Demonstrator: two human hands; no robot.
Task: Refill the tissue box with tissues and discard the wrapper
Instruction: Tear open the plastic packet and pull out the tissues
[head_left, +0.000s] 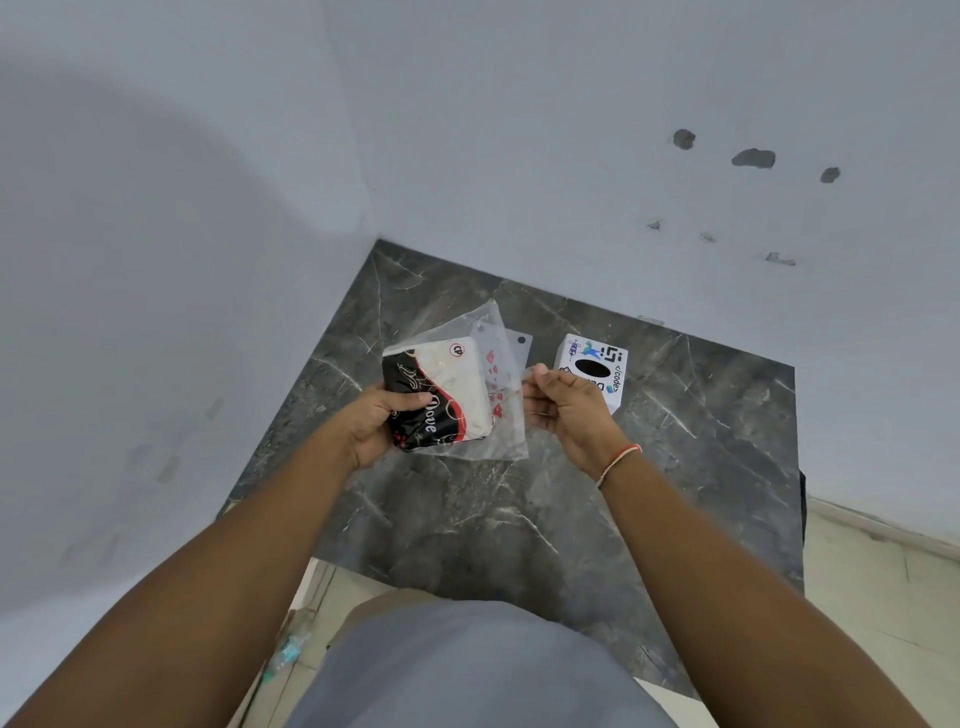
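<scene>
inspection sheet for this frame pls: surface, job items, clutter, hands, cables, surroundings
Surface: dark marble table top set in a wall corner.
Job's things: tissue pack inside a clear plastic wrapper, held above the table; white tissue box standing on the table, oval slot up, nothing showing in the slot.
Clutter: nothing seen.
Hands: left hand grips the pack; right hand pinches the wrapper's edge.
Cables: nothing seen.
Surroundings: grey walls, chipped patches at the right; light tiled floor.
</scene>
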